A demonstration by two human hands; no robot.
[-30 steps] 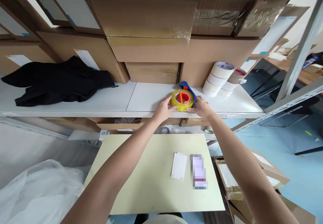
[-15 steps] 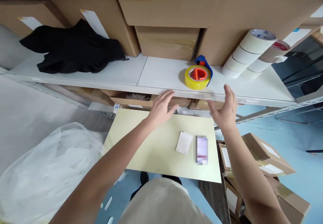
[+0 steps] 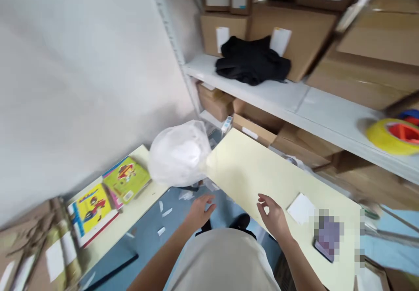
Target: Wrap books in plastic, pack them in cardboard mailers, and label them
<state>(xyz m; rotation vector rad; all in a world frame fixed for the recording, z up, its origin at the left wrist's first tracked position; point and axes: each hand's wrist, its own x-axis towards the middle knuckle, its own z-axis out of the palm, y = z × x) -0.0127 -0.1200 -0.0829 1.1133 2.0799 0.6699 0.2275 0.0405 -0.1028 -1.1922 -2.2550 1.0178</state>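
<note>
My left hand (image 3: 200, 212) hangs above the floor in front of my body, fingers loosely bent and thumb apart, with nothing in it. Over the near edge of the pale yellow table (image 3: 248, 164) is my right hand (image 3: 273, 216), also bare, its fingers curved and a gap between thumb and forefinger. Just right of that hand, a small stack of white cards (image 3: 301, 208) lies on the tabletop. Beyond the cards is a phone (image 3: 328, 236), its screen blurred out.
A second table (image 3: 144, 203) at left bears picture books (image 3: 126, 177). Between the tables bulges a white plastic bag (image 3: 180, 153). The shelf (image 3: 327, 112) behind holds cartons (image 3: 301, 33), black cloth (image 3: 252, 61) and a yellow tape roll (image 3: 393, 136). Flattened cardboard (image 3: 39, 247) stands lower left.
My view has swung left, bringing the second table and books into sight. Both hands have come back from near the shelf edge towards my body, still without anything in them.
</note>
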